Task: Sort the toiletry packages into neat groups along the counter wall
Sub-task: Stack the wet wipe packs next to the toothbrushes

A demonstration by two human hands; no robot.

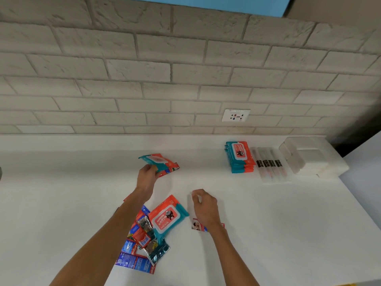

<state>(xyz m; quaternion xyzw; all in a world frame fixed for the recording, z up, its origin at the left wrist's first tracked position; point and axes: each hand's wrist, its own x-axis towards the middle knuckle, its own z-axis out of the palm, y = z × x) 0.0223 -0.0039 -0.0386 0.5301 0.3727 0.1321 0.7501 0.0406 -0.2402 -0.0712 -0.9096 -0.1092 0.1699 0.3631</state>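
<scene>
Teal wipes pack [162, 162] pinched in my left fingers [151, 168], probably bound for the matching stack [239, 159] by the wall [185, 89]; right fingers [198, 196] curled, maybe empty, can't tell

Your packages: part grouped, part heaped.
By the wall at right stand a wipes stack [239, 156], a toothbrush row [270, 165] just beside it, then white tissue packs [309, 156]. Your left hand [146, 176] grips the teal-and-coral held pack [162, 163], tilted. The loose pack [168, 216] lies over toothpaste boxes [134, 262] and foil sachets [153, 242].
</scene>
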